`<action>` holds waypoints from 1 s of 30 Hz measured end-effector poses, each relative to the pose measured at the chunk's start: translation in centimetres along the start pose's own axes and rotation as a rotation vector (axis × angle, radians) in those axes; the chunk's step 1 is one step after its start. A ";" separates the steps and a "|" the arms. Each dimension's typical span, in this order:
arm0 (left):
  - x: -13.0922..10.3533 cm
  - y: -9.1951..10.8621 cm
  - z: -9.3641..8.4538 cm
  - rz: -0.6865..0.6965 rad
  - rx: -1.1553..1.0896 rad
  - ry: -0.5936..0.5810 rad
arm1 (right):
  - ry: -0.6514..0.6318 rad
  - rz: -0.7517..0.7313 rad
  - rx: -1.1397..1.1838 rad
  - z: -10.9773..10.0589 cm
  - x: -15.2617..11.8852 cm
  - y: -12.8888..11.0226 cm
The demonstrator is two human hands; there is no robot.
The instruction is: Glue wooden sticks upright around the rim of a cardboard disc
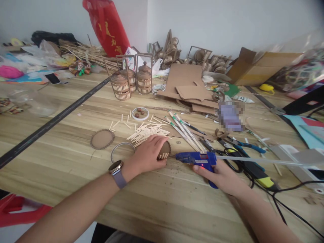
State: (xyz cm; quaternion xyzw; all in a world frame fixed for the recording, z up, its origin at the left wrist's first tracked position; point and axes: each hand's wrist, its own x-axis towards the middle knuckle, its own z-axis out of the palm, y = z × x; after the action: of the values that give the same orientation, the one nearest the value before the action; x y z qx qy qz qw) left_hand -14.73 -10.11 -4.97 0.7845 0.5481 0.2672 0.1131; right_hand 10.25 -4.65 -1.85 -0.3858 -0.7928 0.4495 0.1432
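Note:
My left hand (149, 153) is closed round a small cardboard disc (165, 150) tilted toward the right, with a few short pale sticks standing along its lower rim. In my right hand (222, 175) is a blue glue gun (197, 158), a small red light glowing on its side and a long glue stick (253, 160) poking out behind. The gun's nozzle points left, at the edge of the disc; whether it touches I cannot tell. A pile of short wooden sticks (146, 132) lies just beyond my left hand. Left of that hand are a tape ring (123, 144) and a flat cardboard oval (102, 139).
Small lidded baskets in frames (144, 79) stand farther back, near cardboard sheets (183, 79). A white ring (140, 114) encloses brown beads. Scissors (231, 158), pliers (249, 146) and a black cable (275, 195) lie on the right. An open carton (260, 67) sits behind.

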 end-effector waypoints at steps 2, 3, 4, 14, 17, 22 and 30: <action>0.0 0.0 -0.1 -0.005 -0.001 -0.001 | -0.005 -0.025 -0.021 0.1 0.0 -0.2; 0.0 0.0 -0.1 -0.006 0.001 0.000 | -0.003 -0.036 -0.036 0.2 0.0 -0.2; 0.0 0.0 -0.1 -0.007 0.005 0.000 | -0.001 -0.042 -0.051 0.2 0.0 -0.2; 0.0 -0.1 0.0 -0.001 0.014 -0.001 | -0.012 -0.085 -0.144 0.5 0.1 0.0; 0.0 -0.1 -0.1 -0.008 0.012 -0.005 | -0.015 -0.086 -0.168 0.7 0.0 0.1; 0.0 -0.1 -0.1 -0.008 0.014 -0.004 | -0.023 -0.081 -0.176 0.9 0.0 0.3; 0.1 0.0 -0.1 -0.012 0.025 -0.013 | -0.016 -0.089 -0.229 1.1 0.0 0.4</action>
State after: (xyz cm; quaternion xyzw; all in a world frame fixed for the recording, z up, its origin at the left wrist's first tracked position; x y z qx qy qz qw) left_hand -14.76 -10.06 -4.91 0.7843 0.5553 0.2545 0.1081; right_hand 9.84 -5.20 -2.76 -0.3606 -0.8564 0.3522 0.1115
